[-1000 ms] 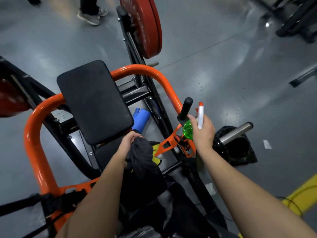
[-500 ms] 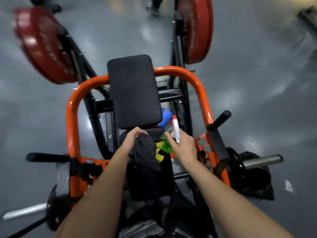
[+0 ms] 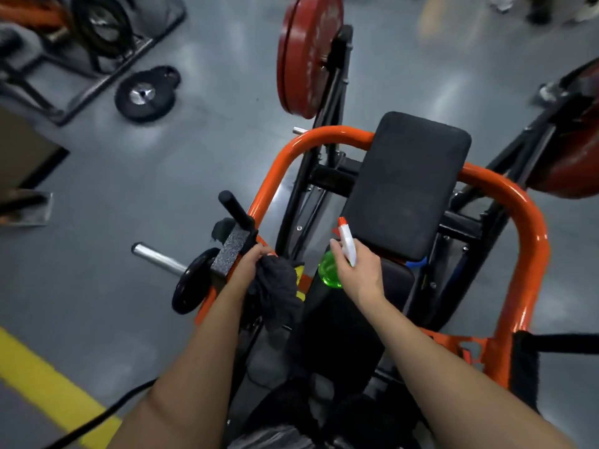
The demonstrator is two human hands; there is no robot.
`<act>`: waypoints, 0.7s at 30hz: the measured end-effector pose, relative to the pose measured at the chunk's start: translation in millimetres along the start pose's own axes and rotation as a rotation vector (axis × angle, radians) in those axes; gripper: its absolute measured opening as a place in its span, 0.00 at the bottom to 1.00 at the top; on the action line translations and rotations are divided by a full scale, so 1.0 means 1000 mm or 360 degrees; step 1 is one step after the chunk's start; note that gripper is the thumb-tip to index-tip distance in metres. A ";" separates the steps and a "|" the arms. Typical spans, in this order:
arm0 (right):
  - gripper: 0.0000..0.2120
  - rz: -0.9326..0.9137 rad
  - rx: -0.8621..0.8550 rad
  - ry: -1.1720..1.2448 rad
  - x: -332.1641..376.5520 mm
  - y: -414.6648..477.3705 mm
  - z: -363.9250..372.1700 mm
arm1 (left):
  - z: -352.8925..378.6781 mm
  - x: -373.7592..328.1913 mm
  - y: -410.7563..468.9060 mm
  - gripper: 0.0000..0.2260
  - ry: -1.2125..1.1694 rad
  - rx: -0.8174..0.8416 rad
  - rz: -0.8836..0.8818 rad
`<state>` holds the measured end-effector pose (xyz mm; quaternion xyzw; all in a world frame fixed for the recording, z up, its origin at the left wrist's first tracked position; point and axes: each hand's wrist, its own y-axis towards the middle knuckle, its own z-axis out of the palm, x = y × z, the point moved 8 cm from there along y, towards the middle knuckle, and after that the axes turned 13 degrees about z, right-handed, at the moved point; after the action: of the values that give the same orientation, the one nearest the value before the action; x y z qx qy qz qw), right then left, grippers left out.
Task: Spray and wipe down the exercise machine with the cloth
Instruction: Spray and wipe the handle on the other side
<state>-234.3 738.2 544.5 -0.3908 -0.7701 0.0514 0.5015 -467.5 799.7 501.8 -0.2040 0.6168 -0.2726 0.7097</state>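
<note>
Grey gym floor [image 3: 129,189] spreads out under the exercise machine [image 3: 505,189], whose orange tube frame loops round a black back pad [image 3: 405,186] above a black seat pad [image 3: 340,319]. A red weight plate [image 3: 308,53] hangs on the machine's far post; a second red plate at the right edge is cut off.

Left grip [image 3: 249,264]: the fingers are curled tight round a bunched dark cloth [image 3: 275,293], which hangs below the hand beside the seat pad. The knuckles sit at the textured black bracket under the side handle [image 3: 233,205]; whether cloth or fingers touch it is hard to make out.

Right grip [image 3: 359,270]: closed round the neck of a green spray bottle [image 3: 329,270], forefinger laid along the front of its white head. Most of the bottle is hidden by the hand. Its orange nozzle tip lies over the lower edge of the back pad, well apart from the cloth.
</note>
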 end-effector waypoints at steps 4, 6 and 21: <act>0.22 0.0024 0.0284 0.0146 0.015 0.000 0.033 | -0.025 0.009 -0.019 0.20 -0.0254 -0.0071 0.0012; 0.22 0.0013 0.0440 0.0116 0.025 -0.009 0.053 | -0.040 0.009 -0.028 0.28 -0.0356 -0.0084 0.0082; 0.23 -0.0218 0.0562 -0.0194 0.091 -0.028 0.186 | -0.150 -0.079 -0.016 0.19 0.1260 -0.0562 0.0937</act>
<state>-418.4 836.8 533.2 -0.2397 -0.8030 0.1749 0.5169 -625.0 844.8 549.3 -0.0201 0.9056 -0.0097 0.4236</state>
